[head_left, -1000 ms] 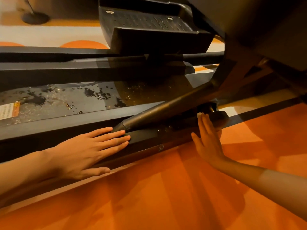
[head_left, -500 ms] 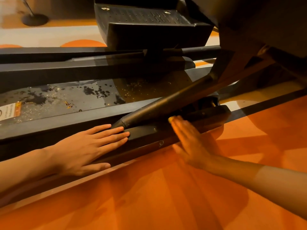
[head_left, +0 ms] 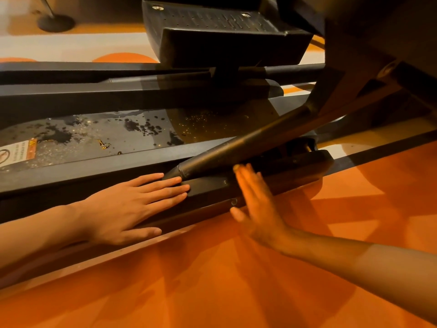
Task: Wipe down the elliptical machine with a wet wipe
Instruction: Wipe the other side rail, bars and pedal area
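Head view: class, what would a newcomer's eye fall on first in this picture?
The bright orange floor fills the foreground. On the black metal base rail above it, the left hand lies flat at centre-left, and the right hand, slightly blurred, is flat against it alongside. Behind them, at left, a grey panel is spattered with dark blotches.

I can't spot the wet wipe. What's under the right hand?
Only the long black base rail shows around the flat right hand; whether its palm covers a wipe cannot be seen.
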Available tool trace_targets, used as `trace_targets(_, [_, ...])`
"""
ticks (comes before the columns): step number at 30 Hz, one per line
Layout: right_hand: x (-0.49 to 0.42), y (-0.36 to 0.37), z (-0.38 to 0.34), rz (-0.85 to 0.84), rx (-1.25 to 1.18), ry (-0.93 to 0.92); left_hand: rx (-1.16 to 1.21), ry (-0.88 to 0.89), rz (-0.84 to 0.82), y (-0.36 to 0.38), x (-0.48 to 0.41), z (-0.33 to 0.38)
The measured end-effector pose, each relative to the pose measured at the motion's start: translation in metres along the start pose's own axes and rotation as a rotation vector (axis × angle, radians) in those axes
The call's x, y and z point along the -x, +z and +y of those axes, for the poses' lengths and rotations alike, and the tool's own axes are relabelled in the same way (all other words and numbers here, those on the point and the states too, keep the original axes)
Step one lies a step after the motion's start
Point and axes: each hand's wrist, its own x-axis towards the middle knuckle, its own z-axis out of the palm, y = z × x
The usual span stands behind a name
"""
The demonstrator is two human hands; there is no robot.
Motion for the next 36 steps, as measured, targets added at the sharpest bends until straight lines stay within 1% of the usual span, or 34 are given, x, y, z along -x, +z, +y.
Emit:
trace_targets(2, [-0.001,0.012,-0.026,-0.041,0.020,-0.081,-0.008,0.003,-0.004,-0.001,0.000,0.000])
trace_targets(4, [-0.001,0.013,-0.032,-0.087,0.085,-0.202,-0.002,0.004,-0.011,-0.001,0.000,0.001])
trace_targets(7, [-0.001,-0.007,-0.001,-0.137,0.287,-0.422,0.020,0.001,-0.028,-0.001,-0.001,0.000])
trace_targets(8, [0.000,-0.014,0.015,-0.136,0.316,-0.440,0.023,0.000,-0.026,-0.001,0.000,0.000])
trace_targets(9, [0.002,-0.021,0.033,-0.119,0.324,-0.408,0.027,0.000,-0.025,-0.001,-0.001,0.000])
trace_targets(13, [0.011,-0.046,0.082,-0.059,0.374,-0.154,0.033,0.002,-0.022,0.002,0.000,-0.001])
trace_targets(15, [0.013,-0.043,0.084,-0.036,0.362,-0.064,0.030,0.002,-0.018,0.003,0.000,-0.001])
trace_targets(17, [0.013,-0.028,0.064,-0.009,0.273,0.036,0.027,0.001,-0.016,0.004,0.000,-0.001])
trace_targets(18, [0.011,-0.019,0.048,-0.005,0.236,0.019,0.026,0.001,-0.014,0.004,0.000,-0.001])
trace_targets(21, [0.002,0.004,-0.003,-0.045,0.248,-0.247,-0.005,0.001,0.008,0.004,0.000,0.000])
trace_targets(22, [-0.002,0.010,-0.018,-0.062,0.237,-0.292,-0.027,0.002,0.019,0.004,0.000,0.000])
trace_targets(24, [-0.009,0.020,-0.042,-0.074,0.202,-0.319,-0.069,0.000,0.038,0.004,0.000,0.002])
trace_targets(26, [-0.015,0.023,-0.046,-0.083,0.205,-0.376,-0.089,-0.010,0.047,0.005,0.000,0.003])
trace_targets(29, [-0.017,0.005,-0.010,-0.111,0.330,-0.544,-0.088,-0.023,0.035,0.006,0.001,0.005])
trace_targets(30, [-0.016,-0.003,0.009,-0.106,0.375,-0.556,-0.086,-0.028,0.030,0.006,0.001,0.005])
trace_targets(33, [-0.003,-0.023,0.060,-0.058,0.431,-0.437,-0.086,-0.046,0.029,0.006,0.002,0.005])
trace_targets(36, [0.009,-0.025,0.082,-0.078,0.550,-0.363,-0.072,-0.065,0.034,0.008,0.002,0.006])
